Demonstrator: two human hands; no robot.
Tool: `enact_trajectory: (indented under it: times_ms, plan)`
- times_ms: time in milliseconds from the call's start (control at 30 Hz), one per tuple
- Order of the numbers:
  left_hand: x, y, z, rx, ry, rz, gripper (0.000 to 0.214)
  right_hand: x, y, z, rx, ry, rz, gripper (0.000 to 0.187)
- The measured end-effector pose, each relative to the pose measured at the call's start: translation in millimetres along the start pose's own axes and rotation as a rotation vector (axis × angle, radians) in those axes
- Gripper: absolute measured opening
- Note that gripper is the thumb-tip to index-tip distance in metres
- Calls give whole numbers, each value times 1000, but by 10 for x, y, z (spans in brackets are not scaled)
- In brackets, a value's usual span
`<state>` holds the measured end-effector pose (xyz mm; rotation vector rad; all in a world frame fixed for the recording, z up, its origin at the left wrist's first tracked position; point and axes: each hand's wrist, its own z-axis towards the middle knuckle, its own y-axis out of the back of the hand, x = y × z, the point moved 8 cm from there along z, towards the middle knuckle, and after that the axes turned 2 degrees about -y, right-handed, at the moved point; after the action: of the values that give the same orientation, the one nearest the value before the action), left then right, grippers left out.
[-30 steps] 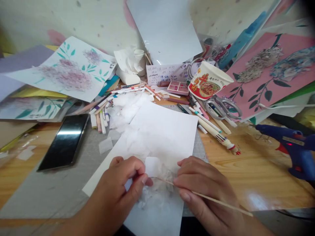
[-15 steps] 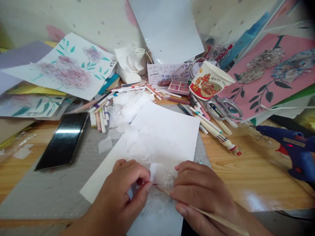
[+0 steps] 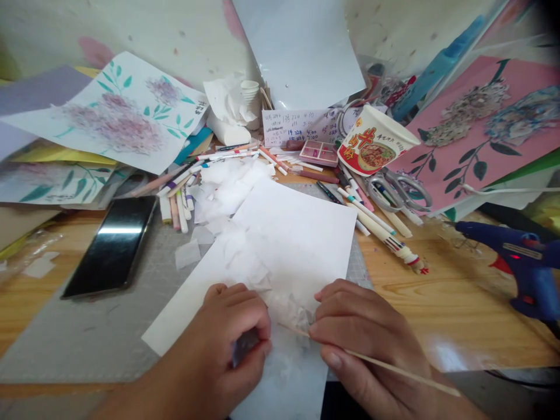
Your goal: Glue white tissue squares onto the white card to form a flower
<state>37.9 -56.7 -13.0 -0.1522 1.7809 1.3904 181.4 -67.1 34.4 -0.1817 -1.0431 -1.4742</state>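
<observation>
My right hand point(image 3: 365, 335) grips a thin wooden stick point(image 3: 402, 368) like a pencil, its tip pointing left toward a crumpled clump of white tissue paper point(image 3: 295, 309). Opposite it, my left hand point(image 3: 238, 335) has thumb and forefinger pinched together just left of the stick's tip. Whatever sits in that pinch is hidden or too small to make out. Beneath both hands lies a white sheet of paper point(image 3: 306, 227), with thin tissue pieces point(image 3: 251, 259) scattered over its left part.
A phone point(image 3: 111, 245) lies on the grey cutting mat point(image 3: 79, 344). Markers, a white tissue pile point(image 3: 231, 184) and scissors point(image 3: 399, 191) spread behind the sheet. A paper noodle cup point(image 3: 376, 140) leans back right. A blue glue gun point(image 3: 520, 256) rests at right; flower pictures point(image 3: 122, 116) stand behind.
The white tissue square between my hands is no longer visible there. My left fingertips have lowered slightly, and the stick in my right hand has shifted a little right, away from them.
</observation>
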Motion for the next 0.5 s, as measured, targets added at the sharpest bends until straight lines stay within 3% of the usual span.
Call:
enact_trajectory:
  times_ms: [167,400,500]
  plan:
    - [12,-21,0,3,4,25,13,9,-65,-19,38,1,-67,21]
    - [-27,20,-28,-94,0,84,7,100,-98,-108,-18,19,-240,23]
    - [-36,35,-38,-149,6,103,8,122,-97,-100,18,46,-244,17]
